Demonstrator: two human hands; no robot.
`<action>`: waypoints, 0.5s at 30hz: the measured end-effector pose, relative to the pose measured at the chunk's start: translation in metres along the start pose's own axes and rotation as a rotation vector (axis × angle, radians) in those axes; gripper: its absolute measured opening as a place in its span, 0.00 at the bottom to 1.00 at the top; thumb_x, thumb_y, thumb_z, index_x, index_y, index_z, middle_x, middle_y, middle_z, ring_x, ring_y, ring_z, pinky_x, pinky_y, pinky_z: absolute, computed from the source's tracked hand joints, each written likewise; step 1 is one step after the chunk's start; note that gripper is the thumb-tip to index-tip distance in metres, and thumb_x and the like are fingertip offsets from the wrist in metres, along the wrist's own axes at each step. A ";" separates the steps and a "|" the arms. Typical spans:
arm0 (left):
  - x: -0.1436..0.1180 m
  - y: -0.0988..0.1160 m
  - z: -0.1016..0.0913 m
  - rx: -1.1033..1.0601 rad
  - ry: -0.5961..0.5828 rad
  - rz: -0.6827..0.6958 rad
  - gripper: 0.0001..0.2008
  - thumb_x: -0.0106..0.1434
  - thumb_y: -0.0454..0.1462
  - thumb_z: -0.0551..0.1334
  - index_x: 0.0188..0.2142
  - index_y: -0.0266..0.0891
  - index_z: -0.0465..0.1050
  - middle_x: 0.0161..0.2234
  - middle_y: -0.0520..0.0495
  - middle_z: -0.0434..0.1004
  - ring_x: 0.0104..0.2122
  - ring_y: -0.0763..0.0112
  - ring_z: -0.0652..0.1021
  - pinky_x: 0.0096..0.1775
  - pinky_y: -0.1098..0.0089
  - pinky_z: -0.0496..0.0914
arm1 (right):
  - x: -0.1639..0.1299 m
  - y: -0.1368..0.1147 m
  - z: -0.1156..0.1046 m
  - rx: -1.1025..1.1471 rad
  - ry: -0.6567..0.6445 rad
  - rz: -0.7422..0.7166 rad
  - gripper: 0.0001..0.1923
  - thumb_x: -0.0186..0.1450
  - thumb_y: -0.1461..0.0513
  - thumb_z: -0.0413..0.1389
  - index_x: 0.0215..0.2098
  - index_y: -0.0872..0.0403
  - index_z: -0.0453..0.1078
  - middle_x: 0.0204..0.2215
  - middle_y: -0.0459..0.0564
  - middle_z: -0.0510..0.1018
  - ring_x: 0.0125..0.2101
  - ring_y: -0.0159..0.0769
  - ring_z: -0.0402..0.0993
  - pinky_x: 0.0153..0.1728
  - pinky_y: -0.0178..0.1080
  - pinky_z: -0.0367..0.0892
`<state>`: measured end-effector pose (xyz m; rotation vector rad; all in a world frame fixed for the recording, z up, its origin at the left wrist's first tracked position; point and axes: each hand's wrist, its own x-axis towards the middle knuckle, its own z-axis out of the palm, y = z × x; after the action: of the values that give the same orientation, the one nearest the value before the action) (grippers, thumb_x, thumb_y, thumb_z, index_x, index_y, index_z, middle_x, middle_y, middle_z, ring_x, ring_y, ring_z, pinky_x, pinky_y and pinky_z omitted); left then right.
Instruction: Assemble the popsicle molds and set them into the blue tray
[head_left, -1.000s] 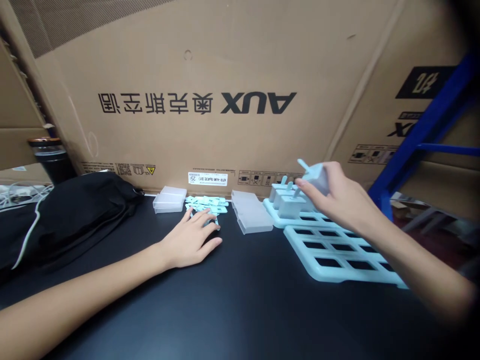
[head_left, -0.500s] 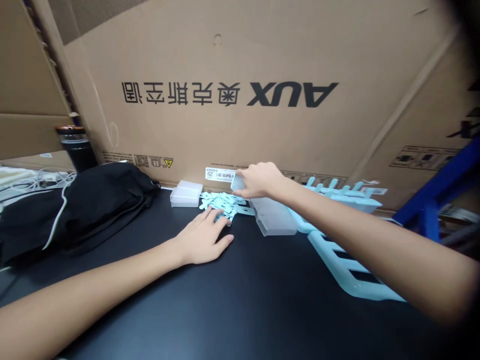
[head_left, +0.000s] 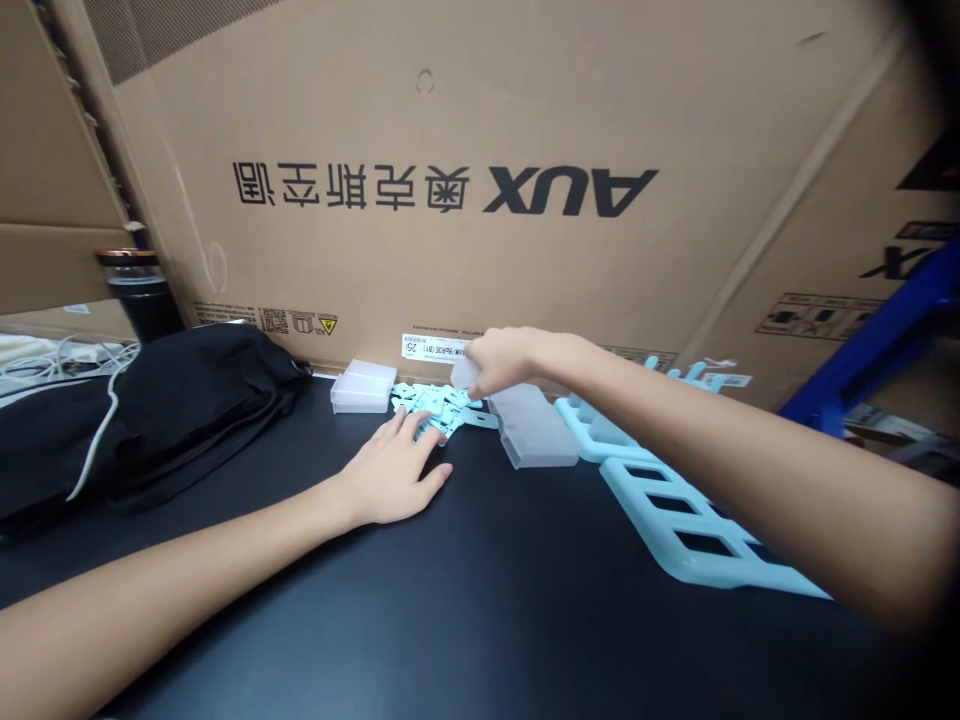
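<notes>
My left hand (head_left: 394,470) lies palm down with its fingers spread, the fingertips on the near edge of a pile of small flat light-blue plastic pieces (head_left: 439,402). Above the pile's right side, my right hand (head_left: 511,358) is closed on a translucent plastic piece (head_left: 463,375), mostly covered by the fingers. One frosted plastic case (head_left: 363,386) stands left of the pile. A larger frosted case (head_left: 536,430) lies to the right, below my right wrist.
Light-blue slotted racks (head_left: 660,520) lie on the black table (head_left: 465,610), partly behind my right forearm. A black cloth bag (head_left: 187,420) and a dark bottle (head_left: 139,290) are at left. A large cardboard box (head_left: 420,270) walls off the back; a blue metal bar (head_left: 862,350) slants at right.
My right hand has lowered the translucent piece slightly toward the pile. My left hand keeps its place at the pile. The whole view has shifted a little, with more of the racks showing.
</notes>
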<state>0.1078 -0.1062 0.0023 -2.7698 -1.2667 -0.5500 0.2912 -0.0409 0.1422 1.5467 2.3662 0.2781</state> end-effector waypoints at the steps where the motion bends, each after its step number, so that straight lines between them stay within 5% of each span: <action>1: 0.000 0.000 -0.001 -0.003 0.004 0.005 0.18 0.70 0.47 0.51 0.53 0.41 0.65 0.62 0.38 0.59 0.61 0.46 0.64 0.58 0.44 0.63 | -0.001 -0.001 0.003 0.025 -0.060 -0.047 0.27 0.52 0.49 0.58 0.45 0.57 0.73 0.39 0.58 0.77 0.33 0.44 0.74 0.29 0.42 0.65; 6: 0.001 0.002 -0.004 -0.013 -0.018 -0.006 0.17 0.70 0.47 0.52 0.53 0.41 0.63 0.62 0.37 0.58 0.59 0.49 0.67 0.58 0.46 0.64 | 0.003 -0.015 0.020 0.064 -0.278 -0.167 0.19 0.53 0.54 0.57 0.38 0.58 0.73 0.31 0.52 0.77 0.28 0.39 0.73 0.26 0.39 0.63; 15: 0.002 0.001 -0.004 -0.038 -0.023 0.011 0.18 0.69 0.46 0.52 0.53 0.39 0.62 0.61 0.35 0.60 0.59 0.49 0.67 0.58 0.48 0.64 | 0.016 -0.018 0.025 0.122 -0.209 -0.207 0.21 0.53 0.54 0.57 0.42 0.56 0.69 0.36 0.52 0.76 0.34 0.39 0.72 0.28 0.38 0.62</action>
<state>0.1086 -0.1060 0.0066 -2.8203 -1.2580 -0.5481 0.2783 -0.0332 0.1112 1.2940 2.3871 -0.0720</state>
